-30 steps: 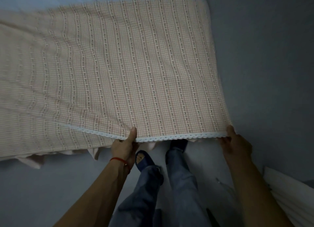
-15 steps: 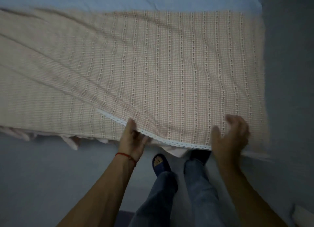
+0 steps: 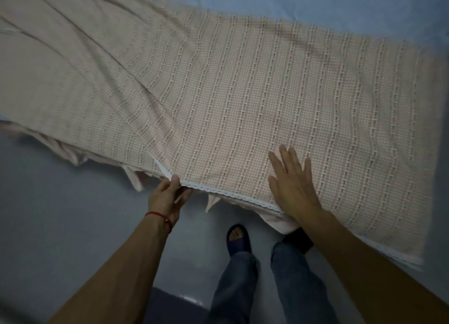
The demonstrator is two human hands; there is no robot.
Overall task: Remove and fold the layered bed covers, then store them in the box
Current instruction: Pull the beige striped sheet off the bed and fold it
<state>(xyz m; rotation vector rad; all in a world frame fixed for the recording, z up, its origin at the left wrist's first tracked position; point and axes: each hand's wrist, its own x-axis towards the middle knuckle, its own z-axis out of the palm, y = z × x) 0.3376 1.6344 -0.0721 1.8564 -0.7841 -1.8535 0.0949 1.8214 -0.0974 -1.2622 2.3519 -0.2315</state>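
- The checked bed cover [image 3: 243, 100] is lying spread across the bed, folded over on itself, with its white lace-trimmed edge [image 3: 218, 191] running along the near side.
- The left hand [image 3: 167, 197] is pinching that lace edge at the corner of the fold — thumb on top, fingers curled beneath the cloth.
- The right hand [image 3: 291, 185] is resting flat on the cover just behind the edge, palm down, fingers straight and slightly spread.
- A red cord [image 3: 159, 217] is circling the left wrist.
- A pale blue sheet [image 3: 315, 3] is showing beyond the cover's far edge.
- Pink fabric layers [image 3: 136, 178] are hanging below the near edge.
- The person's feet are standing on the grey floor [image 3: 60, 214], the left one in a dark slipper [image 3: 238, 238].
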